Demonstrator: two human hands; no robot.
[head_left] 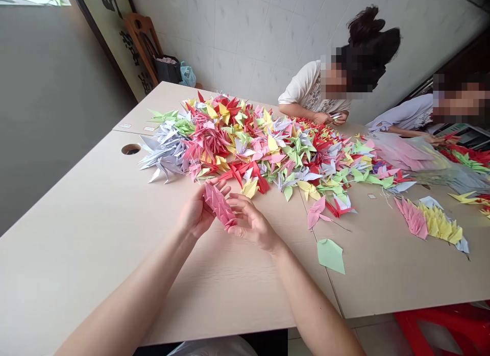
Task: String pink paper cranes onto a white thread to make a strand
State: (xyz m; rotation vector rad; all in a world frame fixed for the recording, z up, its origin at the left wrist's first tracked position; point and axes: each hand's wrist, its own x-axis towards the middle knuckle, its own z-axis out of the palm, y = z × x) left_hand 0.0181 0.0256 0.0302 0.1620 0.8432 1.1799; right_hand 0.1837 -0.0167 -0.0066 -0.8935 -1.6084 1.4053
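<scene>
A row of pink origami cranes (218,205), pressed close together, is held above the table between my two hands. My left hand (198,213) cradles it from the left, its fingers curled behind the folded paper. My right hand (252,222) holds the lower right end, with the thumb below and the fingers along the side. Just beyond lies a big heap of folded paper cranes (250,154) in red, pink, yellow, green and pale lilac. A pink crane (316,212) and a flat green folded sheet (331,255) lie to the right of my right hand.
Pink (412,218) and yellow crane bundles (440,223) lie on the table's right side, near clear plastic bags (409,152). Two people sit across the table, their hands at paper pieces. A round hole (130,149) pierces the tabletop. A red stool (447,325) stands front right.
</scene>
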